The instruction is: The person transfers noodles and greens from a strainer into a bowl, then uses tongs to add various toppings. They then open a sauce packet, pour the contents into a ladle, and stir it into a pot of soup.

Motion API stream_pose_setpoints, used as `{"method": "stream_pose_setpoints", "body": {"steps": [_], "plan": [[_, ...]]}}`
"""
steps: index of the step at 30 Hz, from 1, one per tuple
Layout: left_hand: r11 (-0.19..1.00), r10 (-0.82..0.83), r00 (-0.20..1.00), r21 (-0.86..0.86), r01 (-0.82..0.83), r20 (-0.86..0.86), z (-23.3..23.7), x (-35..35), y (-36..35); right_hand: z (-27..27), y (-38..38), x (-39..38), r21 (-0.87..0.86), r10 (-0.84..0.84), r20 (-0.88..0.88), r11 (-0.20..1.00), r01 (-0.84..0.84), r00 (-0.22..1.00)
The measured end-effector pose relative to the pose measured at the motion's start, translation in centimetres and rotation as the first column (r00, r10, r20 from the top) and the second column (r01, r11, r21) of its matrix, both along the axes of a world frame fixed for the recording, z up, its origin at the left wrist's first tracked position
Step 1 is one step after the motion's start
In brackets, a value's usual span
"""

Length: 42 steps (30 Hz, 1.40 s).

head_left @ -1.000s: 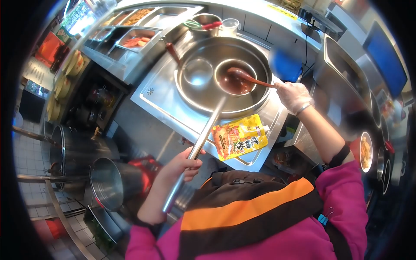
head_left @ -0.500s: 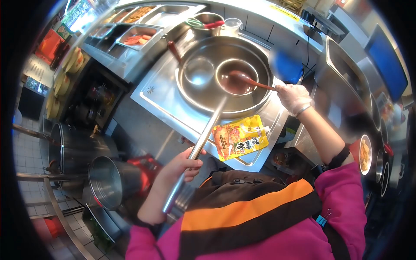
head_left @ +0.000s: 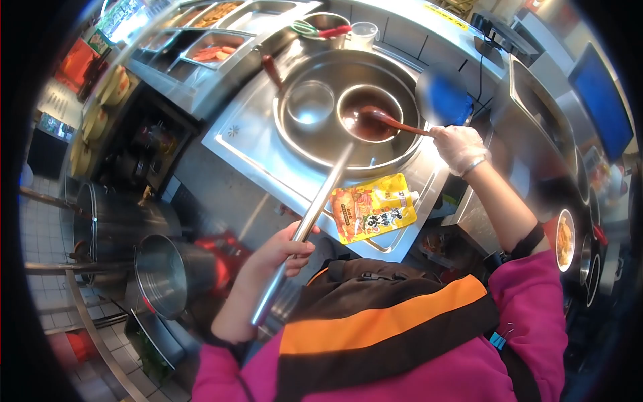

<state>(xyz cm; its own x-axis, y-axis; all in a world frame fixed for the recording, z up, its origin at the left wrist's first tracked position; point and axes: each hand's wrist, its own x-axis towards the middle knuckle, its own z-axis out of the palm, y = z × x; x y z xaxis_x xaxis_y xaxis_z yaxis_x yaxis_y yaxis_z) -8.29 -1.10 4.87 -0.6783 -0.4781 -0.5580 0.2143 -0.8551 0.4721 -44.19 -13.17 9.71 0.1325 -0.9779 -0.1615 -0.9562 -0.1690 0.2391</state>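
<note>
My left hand (head_left: pixel 288 251) is wrapped round the long metal handle of a ladle (head_left: pixel 313 211). The ladle's round cup sits inside a wide steel pot (head_left: pixel 284 137) and holds dark reddish-brown liquid (head_left: pixel 370 128). In a clear plastic glove, my right hand (head_left: pixel 461 149) grips the end of a reddish-brown spoon (head_left: pixel 405 127), its head dipping into the liquid. Left of the ladle cup, a second round metal vessel (head_left: pixel 308 104) stands in the pot. A yellow printed spout pouch (head_left: pixel 375 209) lies on the steel counter, in front of the pot.
Food trays (head_left: pixel 213 52) stand at the upper left. Behind the pot is a metal container (head_left: pixel 323 30) with red- and green-handled tools, next to a clear cup (head_left: pixel 362 35). A steel bucket (head_left: pixel 161 275) is at the lower left, a bowl of food (head_left: pixel 564 240) at the right.
The spoon's head has shifted slightly to the right inside the ladle cup. Both hands keep their grips, and the view has moved a little.
</note>
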Motion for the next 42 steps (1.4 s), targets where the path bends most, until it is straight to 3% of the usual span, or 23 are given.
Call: {"method": "stream_pose_setpoints", "body": {"steps": [2,17,30,35,42], "plan": [[1.0,-0.011,1.0,-0.01,0.011,0.021,0.1,-0.1,-0.1,0.4,0.4,0.1,-0.04,0.008,0.063,0.999,-0.005,0.998],[1.0,0.011,1.0,0.013,-0.011,-0.001,-0.1,-0.1,0.0,-0.2,0.2,-0.4,-0.098,0.039,0.028,0.994,-0.036,0.999],[1.0,0.005,1.0,0.013,-0.005,0.006,0.0,-0.2,-0.1,0.9,0.2,0.0,-0.049,-0.005,0.08,0.999,0.009,0.997],[1.0,0.01,1.0,0.011,-0.01,-0.017,-0.1,-0.2,0.0,0.7,0.5,-0.4,-0.142,0.067,0.054,0.988,-0.058,0.996],[1.0,0.01,1.0,0.008,-0.01,-0.013,-0.2,-0.2,0.0,-0.4,0.0,-0.4,-0.081,0.05,0.019,0.996,-0.048,0.999]]}}
